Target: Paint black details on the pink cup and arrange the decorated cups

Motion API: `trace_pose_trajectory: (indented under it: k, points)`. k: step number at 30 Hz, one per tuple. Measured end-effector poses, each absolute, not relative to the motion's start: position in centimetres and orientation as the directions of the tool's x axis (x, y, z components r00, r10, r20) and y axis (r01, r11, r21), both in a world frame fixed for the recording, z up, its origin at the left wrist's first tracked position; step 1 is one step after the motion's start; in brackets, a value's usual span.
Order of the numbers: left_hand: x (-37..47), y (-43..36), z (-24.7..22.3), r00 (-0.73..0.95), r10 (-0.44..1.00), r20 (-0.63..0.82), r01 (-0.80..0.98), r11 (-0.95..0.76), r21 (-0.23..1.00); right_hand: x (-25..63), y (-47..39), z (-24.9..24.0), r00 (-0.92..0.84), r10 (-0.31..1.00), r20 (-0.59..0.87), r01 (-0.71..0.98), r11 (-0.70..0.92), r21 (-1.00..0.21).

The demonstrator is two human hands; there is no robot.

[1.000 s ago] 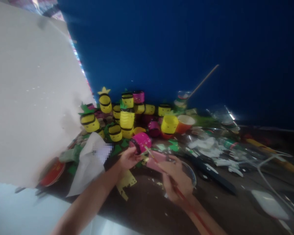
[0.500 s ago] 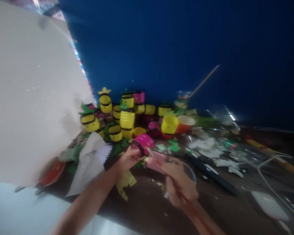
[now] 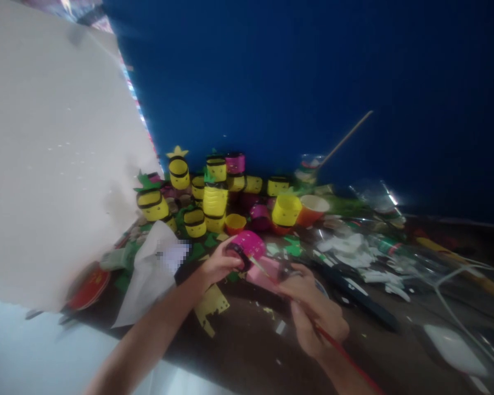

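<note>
My left hand (image 3: pixel 219 265) is closed on a pink cup (image 3: pixel 251 245) with a dark band round its rim, the banded end towards the hand. Pinched in my right hand (image 3: pixel 315 304) is a thin red-handled brush (image 3: pixel 335 343), its pale tip at the cup's lower side. A flat pink piece (image 3: pixel 265 272) lies just below the cup, partly behind my right hand. Behind the cup stand several yellow cups with black bands, such as a ribbed one (image 3: pixel 214 200), and an orange cup (image 3: pixel 235 224).
White paper (image 3: pixel 148 274) and a red container (image 3: pixel 89 288) are at the left. To the right lie a long dark tool (image 3: pixel 366 304), crumpled white scraps (image 3: pixel 352 247), a clear bottle (image 3: pixel 415 259) and a white cable (image 3: pixel 450 304). A blue wall (image 3: pixel 271 71) rises behind.
The pink cup has moved slightly right and turned in my left hand. My right hand has shifted right and a little down, still holding the brush.
</note>
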State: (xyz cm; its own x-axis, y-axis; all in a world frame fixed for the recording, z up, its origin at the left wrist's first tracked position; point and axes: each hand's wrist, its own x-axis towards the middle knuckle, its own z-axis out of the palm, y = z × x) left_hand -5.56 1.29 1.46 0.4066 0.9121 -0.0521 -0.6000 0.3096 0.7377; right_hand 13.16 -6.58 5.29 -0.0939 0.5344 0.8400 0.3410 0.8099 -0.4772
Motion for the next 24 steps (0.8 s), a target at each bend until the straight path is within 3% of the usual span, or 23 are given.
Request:
trace_pose_trajectory:
  k: [14,20,24]
  points:
    - [-6.0,1.6,0.2,0.377,0.921,-0.102,-0.638,0.338,0.692,13.5,-6.5,5.0,-0.090,0.539,0.838,0.292,0.818,-0.495]
    - [-6.3,1.4,0.3,0.345,0.902,-0.258,-0.722,0.431,0.541,13.1,-6.4,5.8,-0.145,0.546,0.825,0.333,0.812,-0.479]
    - [-6.4,1.5,1.1,0.419,0.867,-0.271,-0.756,0.498,0.425,13.0,-6.6,6.0,-0.161,0.543,0.824,0.382,0.804,-0.455]
